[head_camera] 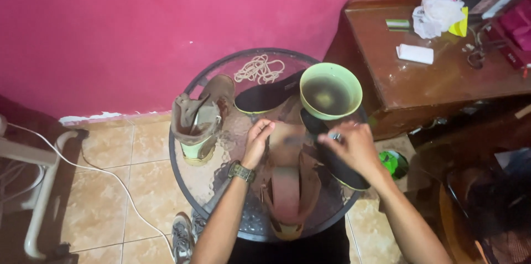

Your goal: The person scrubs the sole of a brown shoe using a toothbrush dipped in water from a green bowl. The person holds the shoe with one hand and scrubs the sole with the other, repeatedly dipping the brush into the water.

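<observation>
Fingers of the left hand (258, 135) curl onto the brown boot (287, 186) lying on the round glass table (188, 170); right hand (352, 145) pinches a small item near the green bowl (331, 90)

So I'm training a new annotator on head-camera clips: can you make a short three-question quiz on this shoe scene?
1. True or false: the green bowl on the round glass table holds dark liquid.
2. Where do the loose laces lie? A) on the floor B) at the far edge of the table, near the pink wall C) inside the bowl
3. Which wrist wears a watch?

Key
1. True.
2. B.
3. The left: the left hand rests on the brown boot lying before the person, while the right hand pinches something small beside it. A second boot stands upright to the left.
</observation>
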